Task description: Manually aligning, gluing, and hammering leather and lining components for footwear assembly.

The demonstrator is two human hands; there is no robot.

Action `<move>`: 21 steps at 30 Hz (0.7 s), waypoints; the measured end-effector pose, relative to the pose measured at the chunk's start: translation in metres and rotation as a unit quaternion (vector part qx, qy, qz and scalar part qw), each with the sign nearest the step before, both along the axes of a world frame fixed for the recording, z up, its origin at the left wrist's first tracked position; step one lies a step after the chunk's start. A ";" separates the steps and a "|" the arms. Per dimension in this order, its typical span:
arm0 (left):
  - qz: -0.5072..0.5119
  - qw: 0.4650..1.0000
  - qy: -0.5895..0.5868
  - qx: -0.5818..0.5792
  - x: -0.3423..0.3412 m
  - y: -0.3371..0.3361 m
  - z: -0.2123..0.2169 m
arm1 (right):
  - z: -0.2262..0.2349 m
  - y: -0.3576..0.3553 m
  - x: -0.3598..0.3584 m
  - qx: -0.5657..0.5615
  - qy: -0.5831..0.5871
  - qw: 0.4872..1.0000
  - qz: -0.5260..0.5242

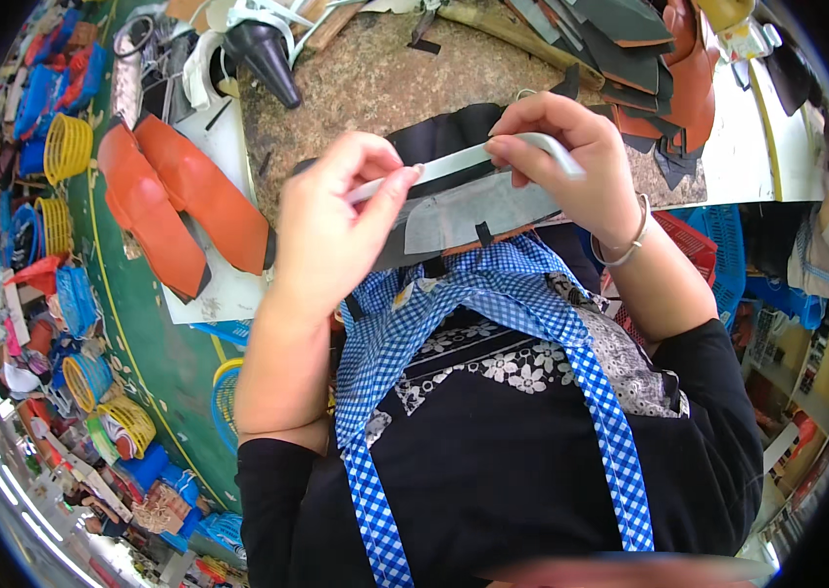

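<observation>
A narrow white strip (459, 164) is stretched between my two hands over the near edge of the work board. My left hand (348, 201) pinches its left part between thumb and fingertips. My right hand (571, 157) is closed on the other side, thumb against forefinger, and the strip's free end curves out past the palm. Just beneath the strip lies a dark flat piece with a pale grey backing (473, 216), an orange edge showing below it. Black material (449, 127) lies behind the strip, partly covered by my fingers.
Orange leather-like pieces (155, 211) lie to the left of the mottled board (375, 83). A black cone-shaped object (266, 64) stands at the back left. Stacked orange and dark pieces (630, 59) fill the back right. A red basket (686, 245) sits below the table on the right.
</observation>
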State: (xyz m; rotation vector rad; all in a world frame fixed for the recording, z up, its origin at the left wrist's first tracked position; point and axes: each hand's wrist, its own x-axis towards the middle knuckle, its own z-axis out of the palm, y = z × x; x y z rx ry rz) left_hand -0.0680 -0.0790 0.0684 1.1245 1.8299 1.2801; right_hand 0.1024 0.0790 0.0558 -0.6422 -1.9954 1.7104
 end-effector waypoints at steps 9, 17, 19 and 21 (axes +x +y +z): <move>0.004 0.957 0.260 -0.126 0.024 -0.003 -0.050 | -0.040 -0.017 0.008 0.389 -0.120 0.912 0.051; 0.006 0.921 0.335 -0.199 0.018 0.003 -0.048 | -0.030 -0.021 -0.009 0.567 -0.053 0.817 0.092; 0.024 0.903 0.368 -0.220 0.015 -0.004 -0.045 | -0.040 -0.023 -0.006 0.545 -0.006 0.803 0.242; 0.052 0.934 0.282 -0.212 0.005 -0.018 -0.043 | -0.046 -0.025 -0.004 0.524 -0.019 0.817 0.243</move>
